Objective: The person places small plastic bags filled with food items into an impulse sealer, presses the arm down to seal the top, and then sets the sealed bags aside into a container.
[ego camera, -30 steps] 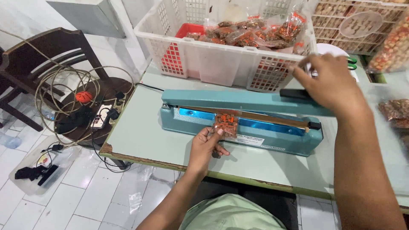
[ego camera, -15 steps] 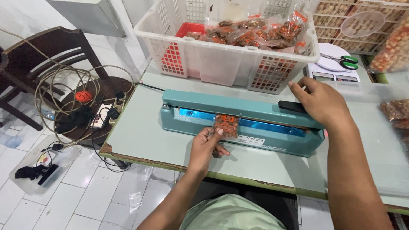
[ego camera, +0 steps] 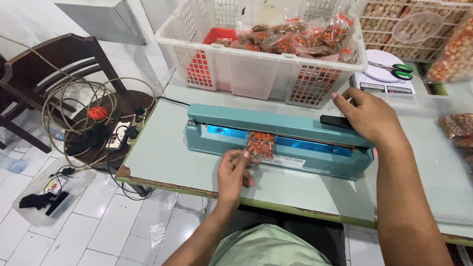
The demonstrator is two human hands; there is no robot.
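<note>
Head view: pale green table (ego camera: pixel 162 157) with chipped front edge fills centre and right of frame, white tiled floor (ego camera: pixel 98 226) at lower left. Teal heat sealer (ego camera: pixel 278 140) sits across the table centre, arm down. White plastic basket (ego camera: pixel 256 59) at top centre, full of small packed snack bags; scissors with green handles (ego camera: pixel 396 69) lie on a white scale (ego camera: pixel 384 79) at upper right; more snack bags at the right edge. Dark wooden chair (ego camera: pixel 54 74) at upper left, coiled cable and power strip (ego camera: pixel 118 135) on a round dark stool beside the table. Left hand (ego camera: pixel 234 170) at centre, fingers pinched together on a small snack packet (ego camera: pixel 260 144), whose top lies in the sealer's slot at the middle of its front. Right hand (ego camera: pixel 369 118) at right centre, palm down, fingers closed flat over the black handle (ego camera: pixel 337 121) of the sealer arm. Versus earlier frames: right hand has come down from above the arm's end onto the handle, arm now lowered; left hand and packet unchanged in place.
</note>
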